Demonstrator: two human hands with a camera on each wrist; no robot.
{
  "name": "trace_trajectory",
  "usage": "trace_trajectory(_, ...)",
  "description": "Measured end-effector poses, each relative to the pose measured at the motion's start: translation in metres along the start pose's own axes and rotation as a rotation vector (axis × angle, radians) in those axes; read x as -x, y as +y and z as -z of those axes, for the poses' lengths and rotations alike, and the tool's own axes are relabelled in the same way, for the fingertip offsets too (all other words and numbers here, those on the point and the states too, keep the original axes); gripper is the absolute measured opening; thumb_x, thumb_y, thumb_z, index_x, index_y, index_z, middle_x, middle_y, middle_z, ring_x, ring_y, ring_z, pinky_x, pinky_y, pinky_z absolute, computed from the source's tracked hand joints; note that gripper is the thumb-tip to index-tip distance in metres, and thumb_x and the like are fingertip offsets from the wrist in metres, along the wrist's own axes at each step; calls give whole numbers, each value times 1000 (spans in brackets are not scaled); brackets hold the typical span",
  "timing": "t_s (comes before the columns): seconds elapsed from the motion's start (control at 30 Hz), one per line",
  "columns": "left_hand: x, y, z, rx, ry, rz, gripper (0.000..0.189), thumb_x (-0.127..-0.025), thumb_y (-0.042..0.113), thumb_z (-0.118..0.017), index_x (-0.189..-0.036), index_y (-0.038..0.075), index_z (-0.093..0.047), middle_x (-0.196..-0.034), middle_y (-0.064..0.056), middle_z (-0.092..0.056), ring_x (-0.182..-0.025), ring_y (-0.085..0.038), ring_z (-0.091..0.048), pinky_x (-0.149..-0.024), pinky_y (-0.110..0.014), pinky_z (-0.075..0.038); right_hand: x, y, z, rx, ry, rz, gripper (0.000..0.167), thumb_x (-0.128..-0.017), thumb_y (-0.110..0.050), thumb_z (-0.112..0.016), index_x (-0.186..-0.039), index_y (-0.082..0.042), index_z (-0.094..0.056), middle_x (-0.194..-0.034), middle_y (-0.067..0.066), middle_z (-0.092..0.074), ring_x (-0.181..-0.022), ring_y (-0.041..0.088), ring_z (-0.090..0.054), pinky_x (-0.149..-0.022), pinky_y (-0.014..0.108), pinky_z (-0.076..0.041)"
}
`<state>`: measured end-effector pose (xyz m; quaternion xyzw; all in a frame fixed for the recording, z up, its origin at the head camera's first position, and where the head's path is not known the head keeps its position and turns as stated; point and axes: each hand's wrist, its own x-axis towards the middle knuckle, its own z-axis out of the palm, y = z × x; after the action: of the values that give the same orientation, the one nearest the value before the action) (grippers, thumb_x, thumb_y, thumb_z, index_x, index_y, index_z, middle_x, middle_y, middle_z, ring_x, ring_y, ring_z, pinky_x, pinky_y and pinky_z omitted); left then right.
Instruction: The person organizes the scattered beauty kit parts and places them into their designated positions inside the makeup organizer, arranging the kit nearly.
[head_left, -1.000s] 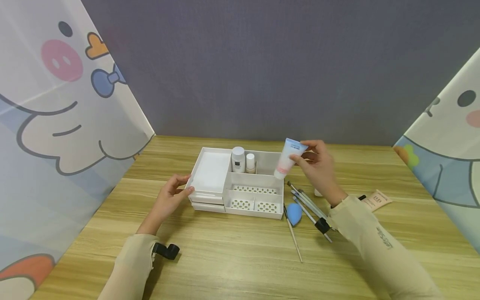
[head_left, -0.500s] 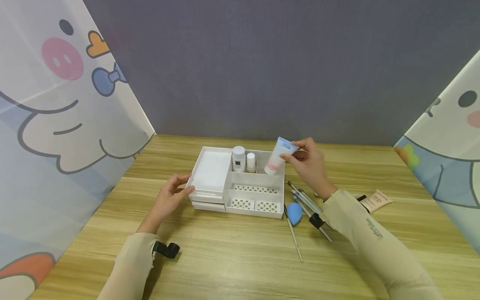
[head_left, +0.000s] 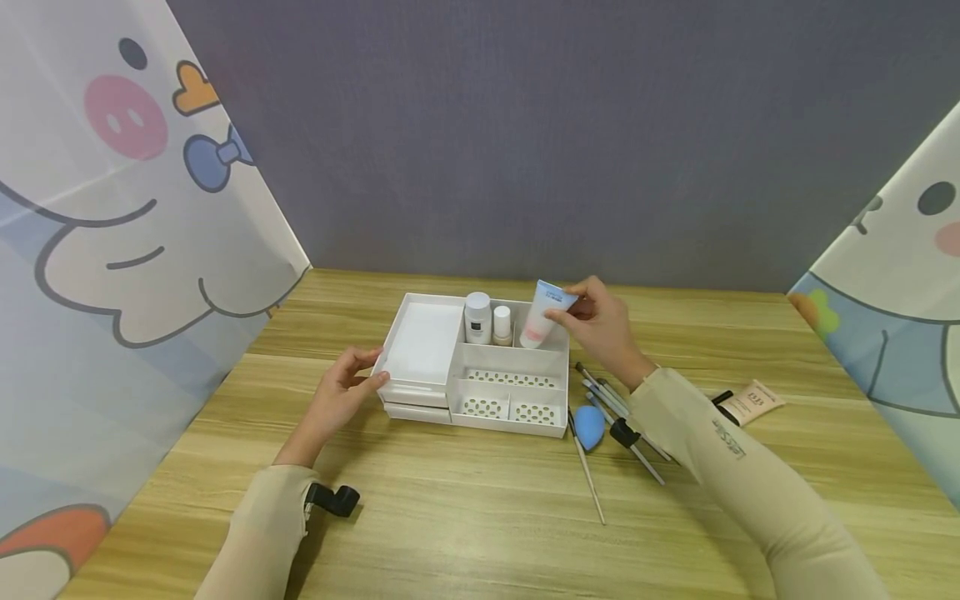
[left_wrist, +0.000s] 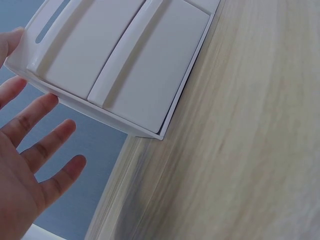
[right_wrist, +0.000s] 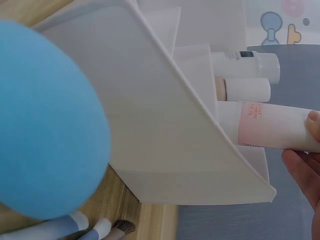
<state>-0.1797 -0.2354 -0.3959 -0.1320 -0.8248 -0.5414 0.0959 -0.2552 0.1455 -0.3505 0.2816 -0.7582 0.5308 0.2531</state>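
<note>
Tube (head_left: 543,315) has shifted left; organizer wall (right_wrist: 165,125) partly hides its cap (right_wrist: 229,117).

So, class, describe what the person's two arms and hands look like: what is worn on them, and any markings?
The left hand and right hand are gloveless. The left sleeve and right sleeve are long and cream; dark lettering marks the right one. A black device sits by the left cuff.
</note>
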Motion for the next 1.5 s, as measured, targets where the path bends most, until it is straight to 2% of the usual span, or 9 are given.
trace_trajectory(0.2,-1,-2,-1,11,6,-24,23,-95,-2,-63,-115,-8,-54,-135,-27,-55,-111,4,-51,-88,-21,-46,0,3,-3,42,-56,-5,31,-77,7,-81,-98,7,-58,-88,23,-70,-72,31,-70,-63,14,-52)
trace_trajectory(0.43,-1,-4,-1,23,13,-47,23,-94,-4,-62,-115,-8,-54,-133,-28,-55,-110,6,-52,-85,-20,-47,-1,5,-5,50,-87,-6,30,-76,7,-82,-94,7,-58,-92,27,-70,-73,38,-71,-61,10,-49)
trace_trajectory(0.8,0,-3,-2,32,21,-48,23,-94,-4,-63,-115,-8,-55,-132,-28,-55,-113,-6,-56,-85,-20,-48,-1,11,-8,81,-152,-35,21,-80,5,-80,-90,4,-62,-86,19,-73,-67,29,-70,-56,17,-51)
trace_trajectory(0.97,0,-1,-2,40,17,-43,23,-94,-4,-63,-115,-8,-54,-134,-28,-55,-111,1,-54,-86,-20,-47,0,9,-10,113,-221,-115,16,-85,3,-76,-93,1,-62,-86,17,-72,-71,27,-71,-59,23,-55)
trace_trajectory(1.0,0,-2,-2,39,13,-48,23,-95,-2,-63,-115,-8,-54,-134,-23,-57,-111,2,-54,-86,-19,-47,0,9,-10,115,-232,-128,16,-85,3,-75,-93,1,-62,-86,17,-72,-72,27,-71,-59,24,-55)
trace_trajectory(1.13,1,-4,-1,26,6,-54,23,-95,0,-63,-115,-7,-54,-134,-21,-57,-110,5,-52,-86,-19,-47,0,9,-10,117,-264,-143,14,-87,2,-74,-92,1,-61,-85,16,-71,-72,29,-70,-60,28,-57)
trace_trajectory(1.2,1,-3,-1,20,7,-52,23,-96,1,-63,-116,-6,-54,-134,-21,-57,-111,4,-52,-86,-20,-47,-1,7,-10,117,-284,-145,14,-87,2,-74,-92,1,-60,-85,16,-70,-72,30,-69,-61,30,-57)
trace_trajectory(1.27,1,-2,-2,21,11,-43,24,-95,-1,-62,-117,-7,-54,-134,-28,-54,-111,4,-52,-87,-21,-47,-2,6,-10,120,-308,-148,15,-88,3,-73,-91,1,-59,-86,17,-70,-73,31,-70,-62,30,-58)
trace_trajectory(1.5,1,-2,-1,20,13,-51,22,-96,-2,-62,-116,-6,-54,-134,-28,-54,-113,-1,-54,-87,-21,-48,-5,3,-10,123,-382,-218,12,-91,1,-70,-94,0,-58,-90,18,-69,-76,29,-71,-67,31,-59)
